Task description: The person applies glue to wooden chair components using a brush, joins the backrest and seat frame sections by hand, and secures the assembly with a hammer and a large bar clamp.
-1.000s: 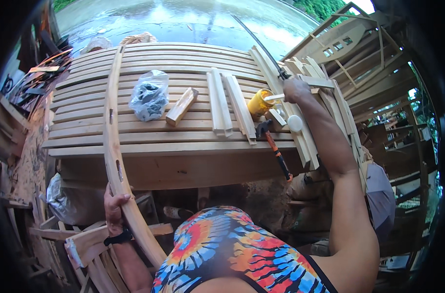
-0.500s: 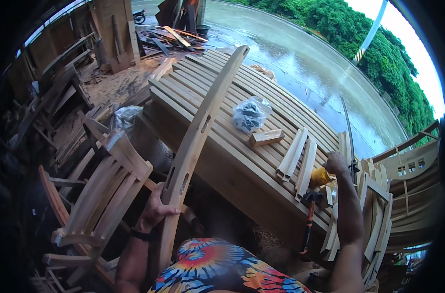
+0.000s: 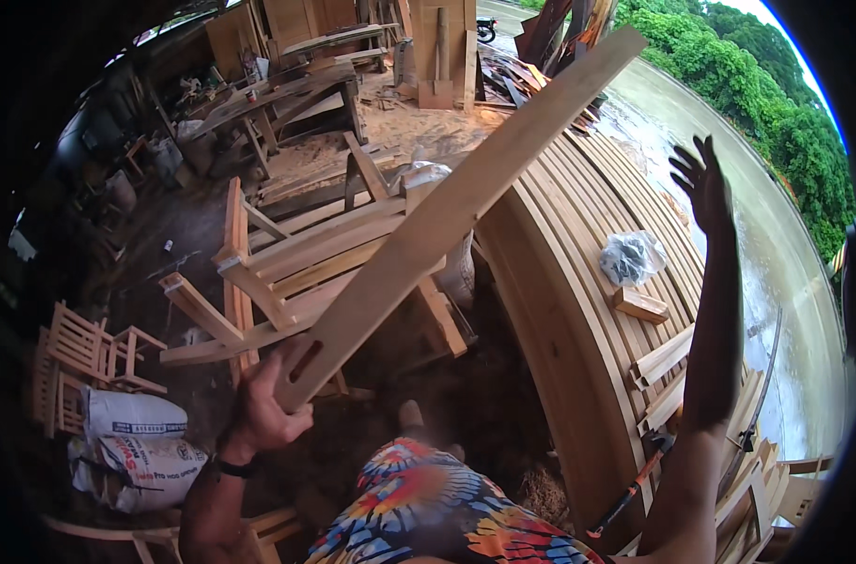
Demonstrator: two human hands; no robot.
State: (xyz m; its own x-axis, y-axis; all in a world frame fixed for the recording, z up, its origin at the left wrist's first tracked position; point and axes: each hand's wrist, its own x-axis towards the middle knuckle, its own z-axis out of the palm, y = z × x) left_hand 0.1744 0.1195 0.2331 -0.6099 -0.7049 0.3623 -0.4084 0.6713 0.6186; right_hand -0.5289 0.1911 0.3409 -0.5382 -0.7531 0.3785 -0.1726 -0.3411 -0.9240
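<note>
My left hand is wrapped round the lower end of a long wooden board, next to an oblong slot cut through it. The board slants up and away to the right, its far end above the slatted wooden tabletop. Raised over the far right side, my right hand is empty with its fingers spread. Below that arm lie a clear plastic bag of dark pieces, a wooden block and short wood strips. A hammer with an orange-and-black handle lies by the near edge.
A wooden slatted frame stands left of the tabletop, partly behind the board. Filled white sacks and small wooden chairs are at the left. Further back are a workbench and scrap wood. More wood parts lie at the lower right.
The view has swung left. The board has turned to show a broad face and tilted further over. My right hand has left the yellow container, risen and opened; the container no longer shows.
</note>
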